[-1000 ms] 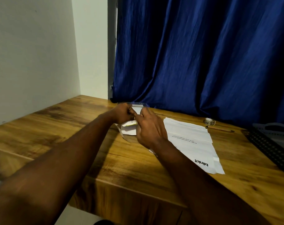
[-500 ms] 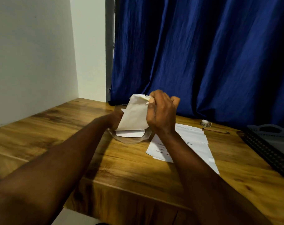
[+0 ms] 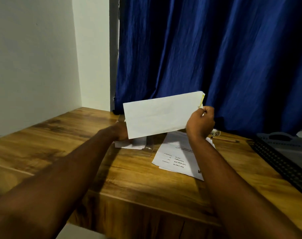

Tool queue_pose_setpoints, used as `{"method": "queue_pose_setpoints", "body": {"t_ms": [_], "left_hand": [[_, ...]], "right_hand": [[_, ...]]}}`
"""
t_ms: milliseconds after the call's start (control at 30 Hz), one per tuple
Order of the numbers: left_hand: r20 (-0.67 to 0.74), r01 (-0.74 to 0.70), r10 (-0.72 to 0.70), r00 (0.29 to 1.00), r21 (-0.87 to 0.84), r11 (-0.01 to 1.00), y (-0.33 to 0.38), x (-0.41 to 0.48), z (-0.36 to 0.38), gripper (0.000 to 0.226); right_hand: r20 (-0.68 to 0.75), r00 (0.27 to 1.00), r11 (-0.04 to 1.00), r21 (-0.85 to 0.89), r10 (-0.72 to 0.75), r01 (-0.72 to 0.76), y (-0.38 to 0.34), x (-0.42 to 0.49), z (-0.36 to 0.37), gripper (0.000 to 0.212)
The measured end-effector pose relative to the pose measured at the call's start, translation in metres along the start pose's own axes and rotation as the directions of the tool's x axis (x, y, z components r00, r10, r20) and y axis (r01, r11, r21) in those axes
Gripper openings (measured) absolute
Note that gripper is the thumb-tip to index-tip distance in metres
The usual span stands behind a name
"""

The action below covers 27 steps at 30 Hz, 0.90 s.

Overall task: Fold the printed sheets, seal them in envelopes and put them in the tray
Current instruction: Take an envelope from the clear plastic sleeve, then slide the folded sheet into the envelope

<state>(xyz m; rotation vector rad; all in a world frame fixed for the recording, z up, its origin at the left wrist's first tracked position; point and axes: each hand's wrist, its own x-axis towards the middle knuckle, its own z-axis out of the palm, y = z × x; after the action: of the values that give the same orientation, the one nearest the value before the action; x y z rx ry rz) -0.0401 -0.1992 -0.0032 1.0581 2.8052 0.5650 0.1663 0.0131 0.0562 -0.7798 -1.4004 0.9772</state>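
Long white paper envelope (image 3: 160, 114) held above the brown wooden table (image 3: 129, 178), right hand (image 3: 200, 122) pinching its right end, left hand (image 3: 121, 133) behind its left end, grip hidden.

The envelope (image 3: 157, 114) is made of matt white paper; the bench (image 3: 60, 152) is surfaced in smooth grained wood; the curtain (image 3: 215, 57) is cut from creased, faintly sheened cloth.

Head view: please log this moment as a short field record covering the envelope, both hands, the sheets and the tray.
held item: envelope, white, raised off the table, slightly tilted, yellowish strip at its right end
right side: right hand pinches the envelope's right end
left side: left hand low by a clear pack, fingers hidden behind the envelope
lying flat: printed sheets, on the table
far right: tray, grey, contents not visible
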Motion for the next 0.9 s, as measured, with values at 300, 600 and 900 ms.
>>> {"method": "queue_pose_setpoints", "body": {"t_ms": [300, 600, 900], "left_hand": [[-0.151, 0.110, -0.090, 0.984, 0.126, 0.986, 0.022, -0.022, -0.005, 0.036], [-0.486, 0.165, -0.051, 0.872, 0.194, 0.967, 0.040, -0.004, 0.009, 0.055], [-0.534, -0.397, 0.415, 0.736, 0.156, 0.904, 0.134, 0.026, 0.030, 0.099]], "right_hand": [[0.061, 0.987, 0.989, 0.002, 0.148, -0.148, 0.034, 0.017, -0.001, 0.018], [0.078, 0.969, 0.971, 0.025, 0.235, -0.237, 0.060, 0.045, -0.004, 0.024], [0.230, 0.902, 0.911, 0.115, 0.364, -0.397, 0.083, 0.061, 0.005, 0.028]]}}
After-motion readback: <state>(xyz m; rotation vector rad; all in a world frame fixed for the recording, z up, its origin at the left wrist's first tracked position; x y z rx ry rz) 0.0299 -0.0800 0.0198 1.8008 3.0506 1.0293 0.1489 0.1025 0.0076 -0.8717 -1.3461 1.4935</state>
